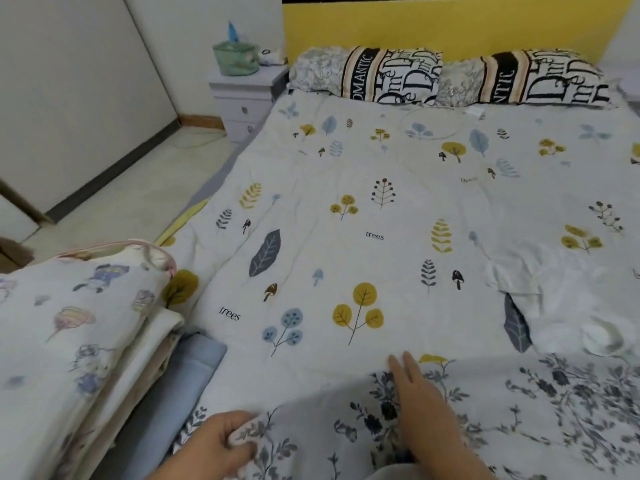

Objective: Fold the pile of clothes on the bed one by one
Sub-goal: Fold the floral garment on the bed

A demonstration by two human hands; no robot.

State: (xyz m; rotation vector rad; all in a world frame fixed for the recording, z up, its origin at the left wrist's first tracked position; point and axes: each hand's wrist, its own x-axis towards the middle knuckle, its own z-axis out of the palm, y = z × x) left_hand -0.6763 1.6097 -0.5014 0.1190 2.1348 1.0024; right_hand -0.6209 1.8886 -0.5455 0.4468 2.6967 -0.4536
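Head view, landmark: the wide bed covered by a pale sheet printed with yellow trees, blue leaves and mushrooms [363, 202].
Task garment: a white cloth with a dark grey-blue flower print [519, 410] lies spread over the near edge of the bed, its far hem running across the sheet just beyond the fingertips.
Left hand [221, 441]: at the near left corner of the floral cloth, fingers curled, pinching a bunched fold of it.
Right hand [426, 407]: flat on the floral cloth near its far hem, fingers straight and together, grasping nothing.
Open room: the middle of the bed, from the hem of the floral cloth up to the pillows, is bare sheet.
Left edge of bed: a stack of folded bedding, topmost a cream quilt with pastel cartoon prints [69, 323], with a folded light blue fabric [187, 375] under it.
Right side of bed: a crumpled white garment [568, 299] lies beside the floral cloth.
Head of bed: two pillows with black-and-white lettering [450, 77] against a yellow headboard [450, 26].
Beyond the bed's left corner: a white bedside cabinet [242, 98] carrying a green container [235, 58].
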